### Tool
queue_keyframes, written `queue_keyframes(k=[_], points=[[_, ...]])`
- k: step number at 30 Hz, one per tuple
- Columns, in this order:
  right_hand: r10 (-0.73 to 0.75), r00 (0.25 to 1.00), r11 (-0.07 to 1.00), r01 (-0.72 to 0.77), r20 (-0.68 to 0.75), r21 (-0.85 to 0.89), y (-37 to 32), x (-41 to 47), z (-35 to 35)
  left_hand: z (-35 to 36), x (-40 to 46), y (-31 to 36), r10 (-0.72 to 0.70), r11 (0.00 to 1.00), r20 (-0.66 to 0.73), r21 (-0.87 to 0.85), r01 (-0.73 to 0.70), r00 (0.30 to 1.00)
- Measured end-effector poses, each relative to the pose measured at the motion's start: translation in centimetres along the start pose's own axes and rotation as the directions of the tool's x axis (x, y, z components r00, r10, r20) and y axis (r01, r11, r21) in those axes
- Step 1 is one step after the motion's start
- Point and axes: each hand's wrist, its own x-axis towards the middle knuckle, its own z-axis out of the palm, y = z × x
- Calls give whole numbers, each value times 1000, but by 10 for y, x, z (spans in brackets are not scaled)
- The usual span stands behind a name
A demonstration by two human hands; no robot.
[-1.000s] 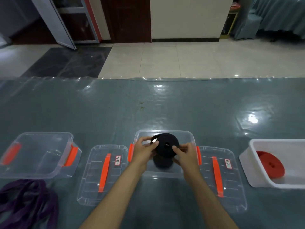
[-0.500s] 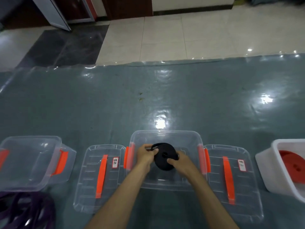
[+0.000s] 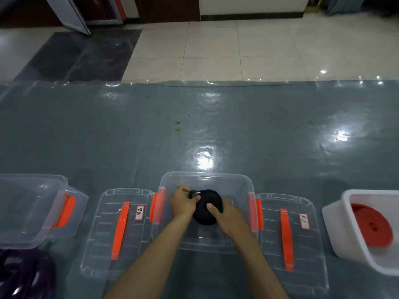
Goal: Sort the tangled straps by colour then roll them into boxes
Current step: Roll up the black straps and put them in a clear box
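A rolled black strap (image 3: pixel 207 210) lies low inside the clear middle box (image 3: pixel 207 176) with orange latches. My left hand (image 3: pixel 183 202) pinches the roll's loose end at its upper left. From the right, my right hand (image 3: pixel 224 214) holds the roll, thumb on its flat face. A rolled red strap (image 3: pixel 371 225) sits in the white box (image 3: pixel 339 231) at the right. Tangled purple straps (image 3: pixel 23 275) lie at the bottom left.
An empty clear box (image 3: pixel 32 203) stands at the left. Two clear lids with orange handles lie flat, one (image 3: pixel 118 231) left of the middle box and one (image 3: pixel 289 238) right of it. The table (image 3: pixel 194 126) is covered in shiny plastic sheeting.
Both hands have lowered the black roll from above the middle box down into it. The camera has tilted downward and moved closer.
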Motion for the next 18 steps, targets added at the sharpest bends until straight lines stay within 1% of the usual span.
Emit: queue_keyframes(k=[2,4,7,8,10,12,14,16,18], points=[[-52,997,996,47,-64,-82,-5,-11,-3,-8,-8,5,69,990,15,119,-70,997],[-150,983,974,129,-103,-187,-10,-24,-8,-20,-19,10,157,957,44,239,-163,987],[-284,953,919,239,-105,-313,-20,-50,-19,-43,-44,17,292,885,114,344,-313,950],[-330,938,897,277,-104,-346,-23,-60,-22,-53,-54,19,356,844,137,377,-381,924],[-411,906,849,340,-99,-404,-29,-79,-24,-76,-76,20,498,711,186,472,-521,847],[-479,871,813,393,-109,-429,-35,-98,-22,-101,-99,15,615,603,221,486,-632,757],[-532,838,784,432,-124,-446,-40,-114,-15,-127,-122,5,680,522,228,518,-678,697],[-587,798,743,465,-135,-482,-45,-128,-6,-149,-139,-12,728,426,202,616,-663,655],[-625,768,709,484,-138,-514,-50,-140,7,-170,-151,-30,741,392,158,688,-611,653]])
